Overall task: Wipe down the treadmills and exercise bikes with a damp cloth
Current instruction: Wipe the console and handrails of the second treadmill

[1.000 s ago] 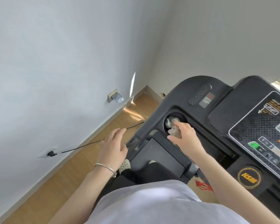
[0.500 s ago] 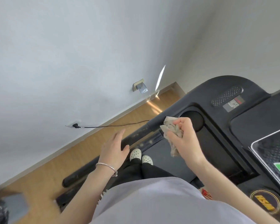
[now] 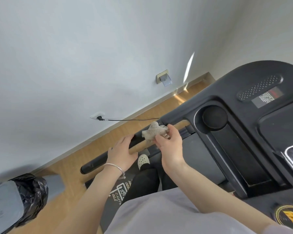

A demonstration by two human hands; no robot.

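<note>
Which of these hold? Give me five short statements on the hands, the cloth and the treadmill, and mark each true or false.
1. The right hand holds the crumpled cloth. True.
2. The cloth sits in the round cup holder. False: the cup holder is empty, and the cloth is at the handrail.
3. The left hand grips a spray bottle. False: it holds nothing, its fingers straight, by the handrail.
4. A black cable is plugged into the wall socket. True.
5. The bin has a white liner. False: its liner is black.
</note>
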